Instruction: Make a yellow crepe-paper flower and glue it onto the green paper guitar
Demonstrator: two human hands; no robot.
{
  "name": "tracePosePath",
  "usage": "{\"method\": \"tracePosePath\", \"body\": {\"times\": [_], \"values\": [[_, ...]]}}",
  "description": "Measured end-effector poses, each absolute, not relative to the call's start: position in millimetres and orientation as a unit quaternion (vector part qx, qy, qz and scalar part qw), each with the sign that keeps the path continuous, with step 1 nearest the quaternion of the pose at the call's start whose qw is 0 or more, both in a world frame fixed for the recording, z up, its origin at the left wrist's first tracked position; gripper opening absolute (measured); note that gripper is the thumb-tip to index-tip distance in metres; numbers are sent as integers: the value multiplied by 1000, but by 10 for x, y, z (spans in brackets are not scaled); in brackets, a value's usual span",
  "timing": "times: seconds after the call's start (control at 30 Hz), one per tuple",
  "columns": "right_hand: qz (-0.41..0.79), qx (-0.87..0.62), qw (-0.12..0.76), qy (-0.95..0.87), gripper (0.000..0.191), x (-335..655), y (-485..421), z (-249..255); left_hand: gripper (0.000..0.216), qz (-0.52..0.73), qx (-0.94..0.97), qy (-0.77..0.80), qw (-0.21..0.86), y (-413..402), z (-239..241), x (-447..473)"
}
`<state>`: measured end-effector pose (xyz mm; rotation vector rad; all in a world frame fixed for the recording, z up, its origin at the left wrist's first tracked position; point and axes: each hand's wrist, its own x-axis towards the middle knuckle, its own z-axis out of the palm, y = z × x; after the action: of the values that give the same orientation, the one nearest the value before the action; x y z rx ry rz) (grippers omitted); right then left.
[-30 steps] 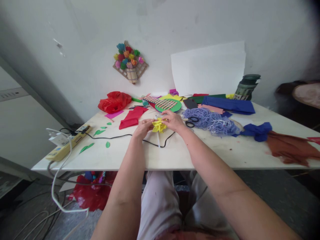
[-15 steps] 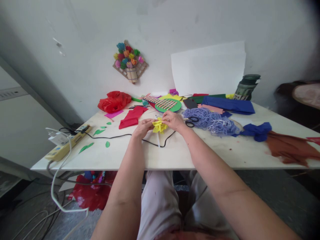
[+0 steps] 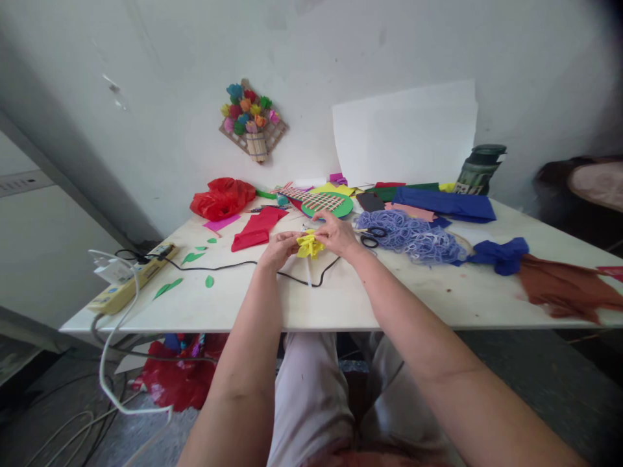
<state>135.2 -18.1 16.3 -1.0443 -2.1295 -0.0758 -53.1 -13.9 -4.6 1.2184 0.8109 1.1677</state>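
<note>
A small yellow paper flower (image 3: 309, 245) on a thin white stick (image 3: 308, 274) is held over the middle of the white table (image 3: 341, 298). My left hand (image 3: 278, 248) pinches it from the left with closed fingers. My right hand (image 3: 335, 234) grips its right side, fingers curled round the petals. A black cable (image 3: 228, 264) runs on the table just under my hands.
Red paper (image 3: 257, 228), a red plastic bag (image 3: 221, 198), green paper leaves (image 3: 169, 287) and a power strip (image 3: 131, 277) lie to the left. Scissors (image 3: 370, 237), a purple string pile (image 3: 413, 235), blue paper (image 3: 501, 254) and brown paper (image 3: 564, 288) lie right. A woven green disc (image 3: 325, 203) sits behind.
My hands stay on the yellow flower; my right hand has shifted slightly up and left along the petals.
</note>
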Motion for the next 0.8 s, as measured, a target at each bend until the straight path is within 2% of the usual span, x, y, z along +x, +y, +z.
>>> {"method": "tracePosePath", "body": {"times": [0.3,0.63,0.8], "values": [[-31,-402,371,-837,16,1353,-157,140,39,493,528,358,592,-154,-26,-519],[-3,-406,371,-835,15,1379,-114,122,43,492,556,395,541,-128,-29,-533],[50,-372,404,-834,26,1394,-63,67,44,508,552,407,521,-104,-47,-533]]}}
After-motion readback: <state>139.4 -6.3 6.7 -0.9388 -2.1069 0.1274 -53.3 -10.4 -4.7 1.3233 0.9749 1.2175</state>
